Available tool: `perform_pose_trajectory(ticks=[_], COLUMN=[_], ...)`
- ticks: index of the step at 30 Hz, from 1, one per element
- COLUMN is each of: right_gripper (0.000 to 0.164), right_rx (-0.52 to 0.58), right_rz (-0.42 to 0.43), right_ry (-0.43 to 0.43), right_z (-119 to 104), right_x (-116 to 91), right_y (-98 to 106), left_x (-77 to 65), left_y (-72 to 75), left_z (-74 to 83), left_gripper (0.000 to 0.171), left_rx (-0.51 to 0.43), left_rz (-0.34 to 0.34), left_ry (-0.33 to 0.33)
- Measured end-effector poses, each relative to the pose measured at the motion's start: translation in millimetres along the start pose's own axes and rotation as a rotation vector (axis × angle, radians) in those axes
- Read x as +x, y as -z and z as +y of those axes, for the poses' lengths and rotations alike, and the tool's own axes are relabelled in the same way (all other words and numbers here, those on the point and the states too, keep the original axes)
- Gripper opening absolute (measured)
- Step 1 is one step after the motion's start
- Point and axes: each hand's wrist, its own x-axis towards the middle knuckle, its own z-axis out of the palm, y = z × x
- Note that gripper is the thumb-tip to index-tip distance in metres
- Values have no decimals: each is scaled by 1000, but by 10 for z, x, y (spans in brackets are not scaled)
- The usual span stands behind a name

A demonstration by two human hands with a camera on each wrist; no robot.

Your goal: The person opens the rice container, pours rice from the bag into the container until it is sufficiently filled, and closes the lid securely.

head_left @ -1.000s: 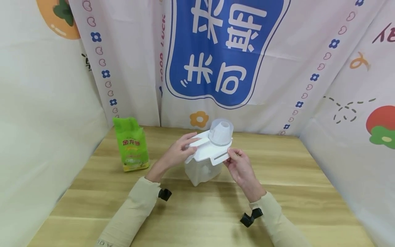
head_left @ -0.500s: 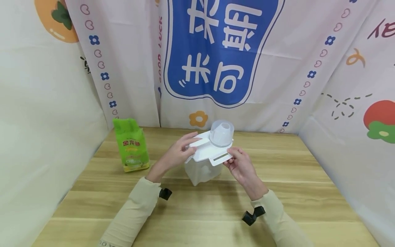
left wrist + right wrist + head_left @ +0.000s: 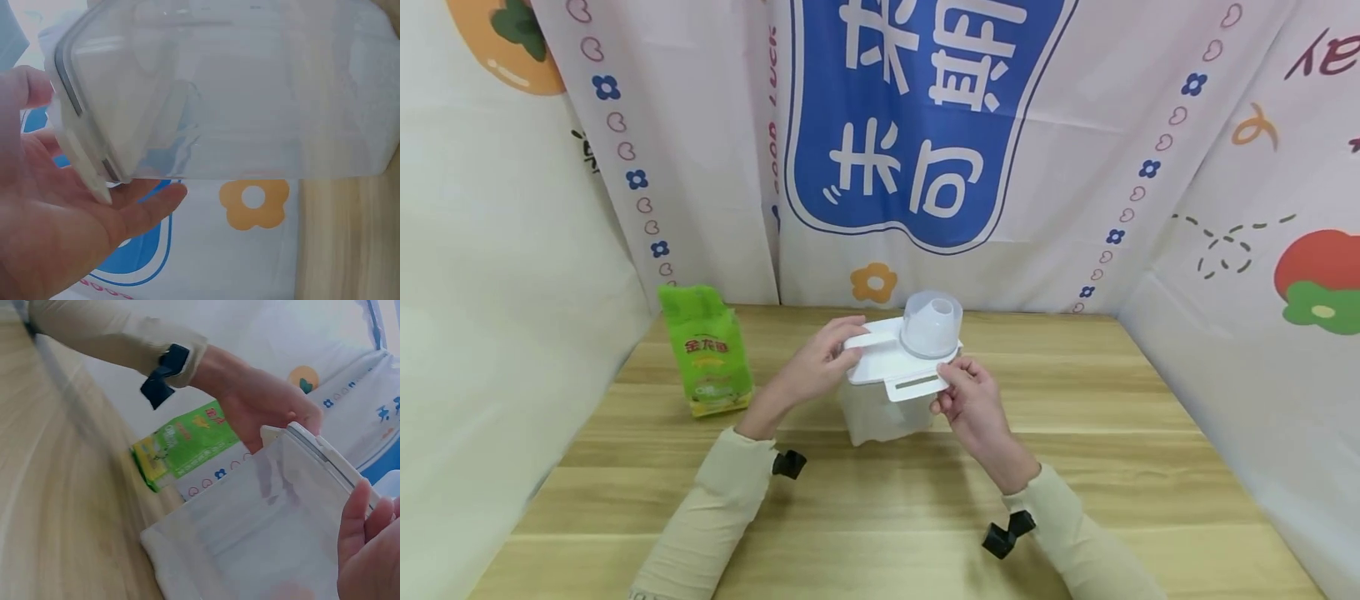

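A translucent plastic storage container (image 3: pixel 883 412) with a white lid (image 3: pixel 880 360) stands on the table. A clear measuring cup (image 3: pixel 932 325) sits upside down on the lid's back right. My left hand (image 3: pixel 816 362) holds the lid at its left side, thumb and fingers around the white handle strip (image 3: pixel 871 340). At the front right corner my right hand (image 3: pixel 976 408) pinches a slotted white latch flap (image 3: pixel 916 387), which sticks out from the lid. The left wrist view shows the container's see-through wall (image 3: pixel 237 94) and my left hand (image 3: pixel 69 206) at the lid edge.
An upright green bag (image 3: pixel 709 354) with red lettering stands on the wooden table (image 3: pixel 880 517), left of the container. Printed white curtains (image 3: pixel 722 167) rise behind and at both sides. Black wrist mounts (image 3: pixel 789 464) sit on both sleeves.
The container has turned slightly, its front edge now lying straighter across the head view. The latch flap and my right hand have shifted a little left with it. The head view has also drifted.
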Motion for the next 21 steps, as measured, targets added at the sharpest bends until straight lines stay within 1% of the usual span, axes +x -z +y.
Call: perform_pose_trajectory(ticks=[2, 5, 11, 21], right_gripper=[15, 16, 15, 13], right_rx=[-18, -44, -81, -163], right_rz=[-14, -17, -44, -98], right_ry=[11, 19, 20, 0], right_z=[13, 23, 29, -1], right_x=[-34, -71, -93, -124], right_y=[-16, -27, -31, 61], left_x=[-7, -18, -33, -23], left_y=[25, 48, 80, 116], left_z=[9, 16, 18, 9], left_gripper=[36, 37, 37, 36], left_rx=[19, 26, -1, 18], left_rz=[7, -9, -16, -3], left_ry=[-7, -4, 4, -29])
